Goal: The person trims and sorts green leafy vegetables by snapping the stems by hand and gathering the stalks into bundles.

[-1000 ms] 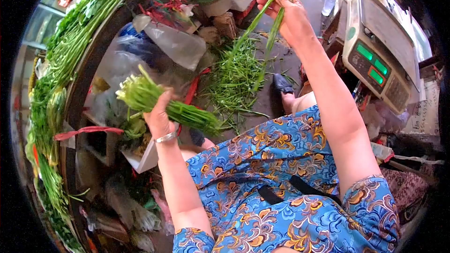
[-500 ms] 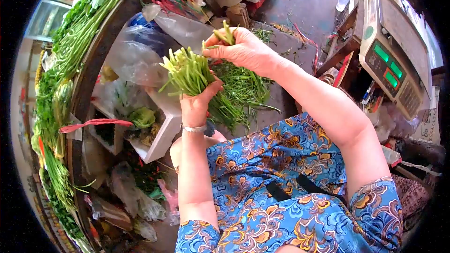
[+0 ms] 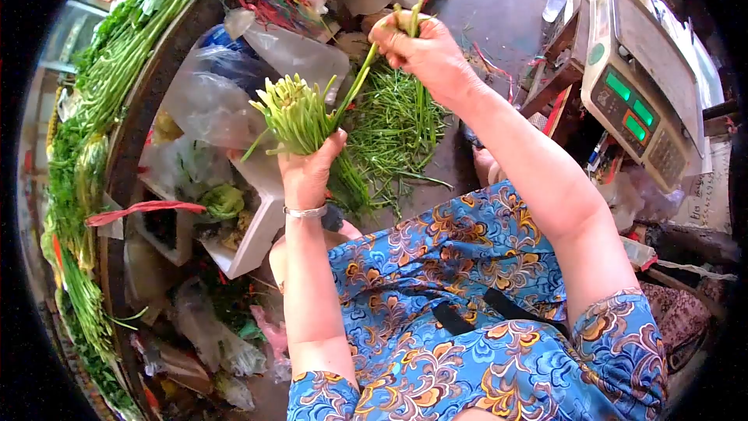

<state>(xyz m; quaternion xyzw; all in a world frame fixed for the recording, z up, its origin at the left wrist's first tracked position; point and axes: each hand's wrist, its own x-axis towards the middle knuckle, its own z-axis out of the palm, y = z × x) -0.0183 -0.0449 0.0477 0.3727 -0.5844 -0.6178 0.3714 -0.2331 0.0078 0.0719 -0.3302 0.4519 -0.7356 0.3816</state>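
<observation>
My left hand is wrapped around a thick bunch of green vegetable stalks, their pale cut ends pointing up. A bracelet circles that wrist. Up and to the right, my right hand pinches a few long stalks. One of these slants down to the bunch, and others hang below the hand. Behind and beneath both hands lies a loose pile of thin green stems. The leafy ends of the held bunch are partly hidden behind my left hand.
A digital scale with lit green displays stands at the right. Long leafy greens line a curved ledge at the left. Plastic bags, a white foam box and red ties lie between.
My right hand has moved up and to the right, drawing long stalks away from the bunch. My left hand still grips the bunch. The whole view has shifted slightly.
</observation>
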